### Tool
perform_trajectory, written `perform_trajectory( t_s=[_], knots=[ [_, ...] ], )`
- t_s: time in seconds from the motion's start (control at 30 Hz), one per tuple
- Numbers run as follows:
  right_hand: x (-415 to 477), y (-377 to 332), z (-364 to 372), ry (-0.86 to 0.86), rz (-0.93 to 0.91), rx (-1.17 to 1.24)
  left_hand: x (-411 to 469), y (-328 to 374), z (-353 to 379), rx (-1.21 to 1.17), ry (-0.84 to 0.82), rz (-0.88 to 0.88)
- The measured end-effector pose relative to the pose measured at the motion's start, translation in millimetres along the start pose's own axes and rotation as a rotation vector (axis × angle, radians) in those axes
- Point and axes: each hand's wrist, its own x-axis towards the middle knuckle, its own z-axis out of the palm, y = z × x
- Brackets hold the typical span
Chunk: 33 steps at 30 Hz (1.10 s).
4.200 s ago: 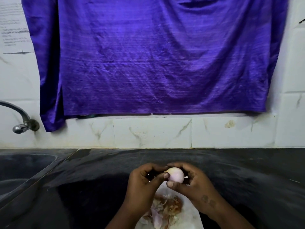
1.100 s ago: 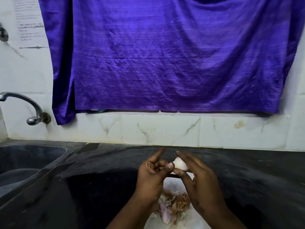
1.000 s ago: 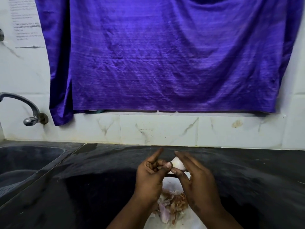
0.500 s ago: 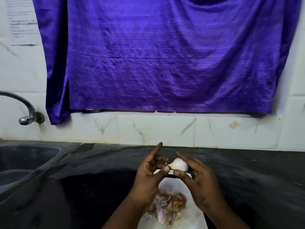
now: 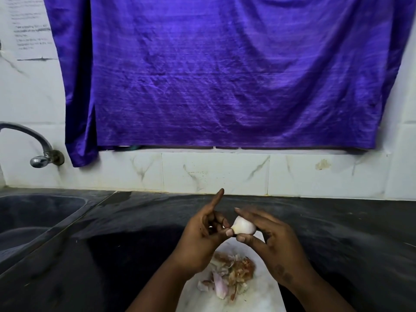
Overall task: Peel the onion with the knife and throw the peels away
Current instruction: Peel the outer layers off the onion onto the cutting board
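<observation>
Head view: a peeled, pale onion [image 5: 244,227] is held in the air over the middle of the dark counter [image 5: 337,233], towards its near edge. The right hand [image 5: 276,242] grips it, with the thumb beneath and the fingers laid across the top. The left hand [image 5: 202,235] pinches the onion's pointed end between the thumb and curled fingers, while its index finger sticks straight up. Just below the hands a heap of brown and pink peels [image 5: 231,273] lies on a white slab [image 5: 254,298] at the counter's near edge. A dark sink [image 5: 33,217] is sunk into the counter's left end, with a metal tap [image 5: 40,152] on the tiled wall [image 5: 213,174] above it. A purple cloth [image 5: 225,75] hangs over most of that wall, and a printed sheet [image 5: 29,30] is stuck beside the cloth's left edge.
</observation>
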Motion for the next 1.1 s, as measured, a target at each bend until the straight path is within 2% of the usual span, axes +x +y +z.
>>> perform_trajectory(
  t_s=[0.17, 0.37, 0.5, 0.63, 1.0, 1.1],
  knots=[
    [-0.2, -4.6, 0.7, -0.004, 0.006, -0.003, -1.3, 3.3, -0.4, -0.044, -0.031, -0.05],
    [3.4, -5.9, 11.9, 0.105, 0.103, 0.099, -0.1, -1.6, 6.7, 0.129, 0.135, 0.04],
    [4.4, -1.4, 14.0, 0.107, 0.165, 0.204, -4.6, 2.0, 10.9, 0.237, 0.179, 0.112],
    [3.9, 1.3, 9.1, 0.079, 0.173, 0.241, -6.5, 5.8, 10.1, 0.267, 0.157, 0.145],
    [1.3, 0.1, 0.7, 0.012, 0.087, 0.061, -7.7, 9.4, 1.9, 0.373, 0.04, 0.132],
    [2.7, -0.6, 3.3, 0.018, 0.145, 0.15, -8.6, 12.8, 3.6, 0.402, 0.049, 0.16]
  ],
)
